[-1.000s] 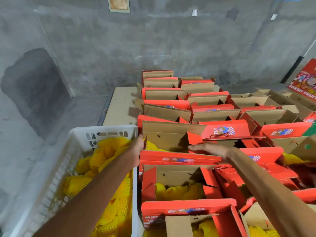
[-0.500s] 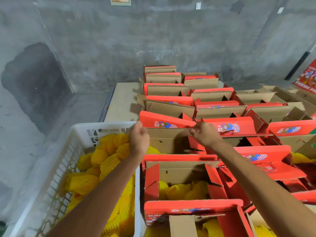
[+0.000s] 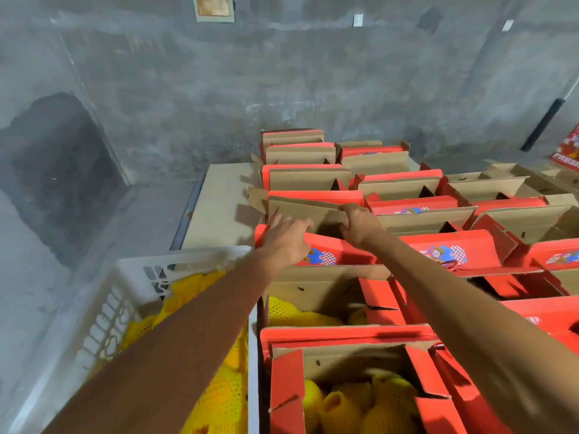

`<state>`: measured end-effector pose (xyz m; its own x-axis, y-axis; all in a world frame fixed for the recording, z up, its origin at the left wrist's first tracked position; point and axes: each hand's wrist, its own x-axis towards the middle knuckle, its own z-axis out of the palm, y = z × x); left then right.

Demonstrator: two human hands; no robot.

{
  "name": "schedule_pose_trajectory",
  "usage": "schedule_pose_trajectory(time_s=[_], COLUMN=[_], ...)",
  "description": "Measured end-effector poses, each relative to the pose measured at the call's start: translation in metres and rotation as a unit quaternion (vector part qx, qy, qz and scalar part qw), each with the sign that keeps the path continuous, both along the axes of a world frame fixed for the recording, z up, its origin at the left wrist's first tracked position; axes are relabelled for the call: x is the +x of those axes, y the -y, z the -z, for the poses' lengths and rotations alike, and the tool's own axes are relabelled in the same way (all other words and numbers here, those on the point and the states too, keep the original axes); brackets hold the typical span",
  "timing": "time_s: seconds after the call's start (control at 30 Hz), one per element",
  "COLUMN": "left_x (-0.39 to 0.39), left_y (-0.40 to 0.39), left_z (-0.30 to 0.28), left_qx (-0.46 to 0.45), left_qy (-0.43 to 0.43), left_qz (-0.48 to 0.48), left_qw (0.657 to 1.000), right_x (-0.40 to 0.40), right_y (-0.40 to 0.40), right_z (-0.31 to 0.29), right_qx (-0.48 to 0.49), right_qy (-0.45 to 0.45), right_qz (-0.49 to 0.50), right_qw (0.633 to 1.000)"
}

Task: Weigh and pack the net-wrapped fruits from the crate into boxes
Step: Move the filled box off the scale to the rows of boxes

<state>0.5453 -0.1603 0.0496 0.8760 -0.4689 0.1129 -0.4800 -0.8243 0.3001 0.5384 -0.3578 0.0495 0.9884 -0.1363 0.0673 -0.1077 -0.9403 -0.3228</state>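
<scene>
A white plastic crate [image 3: 188, 258] at the left holds several fruits in yellow net [image 3: 219, 399]. Rows of red-and-brown cardboard boxes fill the table beside it. The nearest box [image 3: 344, 335] has net-wrapped fruits [image 3: 376, 402] inside, and the box behind it shows more fruit [image 3: 291, 311]. My left hand [image 3: 288, 242] lies on the third box's red flap [image 3: 344, 255], fingers curled over its far edge. My right hand [image 3: 360, 227] grips the edge of the brown flap [image 3: 300, 208] just behind it.
Several open boxes [image 3: 407, 186] stand in rows toward the back and right. A bare strip of table [image 3: 225, 195] shows left of the far boxes. A grey concrete wall [image 3: 282, 89] rises behind, with concrete floor [image 3: 37, 277] to the left of the crate.
Both hands have moved forward from the second box to the third box's flaps. The red flap now leans toward me under my left hand.
</scene>
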Motion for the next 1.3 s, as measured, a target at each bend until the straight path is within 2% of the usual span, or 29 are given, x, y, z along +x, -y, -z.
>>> schedule_pose_trajectory(time_s=[0.1, 0.27, 0.4, 0.47, 0.6, 0.83, 1.1, 1.3], left_x=[0.011, 0.016, 0.005, -0.003, -0.014, -0.059, -0.171, -0.274], left_y=[0.007, 0.004, 0.003, 0.002, 0.003, -0.017, -0.059, -0.107], left_z=[0.005, 0.010, 0.012, 0.009, -0.033, -0.129, -0.219, -0.248], left_qx=[0.030, 0.058, 0.074, 0.066, 0.015, -0.046, -0.079, -0.116], left_qy=[-0.009, -0.022, 0.027, 0.044, 0.069, 0.119, 0.174, 0.225], left_qz=[0.019, 0.032, 0.036, 0.021, -0.002, -0.014, -0.025, -0.024], left_qw=[0.999, 0.998, 0.996, 0.997, 0.998, 0.992, 0.981, 0.967], right_x=[0.026, 0.046, 0.027, 0.019, 0.009, -0.036, -0.155, -0.253], right_y=[0.005, 0.006, 0.004, 0.005, 0.011, -0.013, -0.064, -0.107], right_z=[0.007, 0.016, 0.020, 0.008, -0.042, -0.164, -0.274, -0.308], right_qx=[-0.073, -0.106, -0.195, -0.206, -0.212, -0.217, -0.204, -0.204], right_qy=[0.006, -0.038, -0.004, 0.007, 0.053, 0.136, 0.191, 0.231], right_qz=[0.003, 0.042, 0.032, 0.028, 0.028, 0.020, 0.002, -0.020], right_qw=[0.997, 0.993, 0.980, 0.978, 0.975, 0.966, 0.960, 0.951])
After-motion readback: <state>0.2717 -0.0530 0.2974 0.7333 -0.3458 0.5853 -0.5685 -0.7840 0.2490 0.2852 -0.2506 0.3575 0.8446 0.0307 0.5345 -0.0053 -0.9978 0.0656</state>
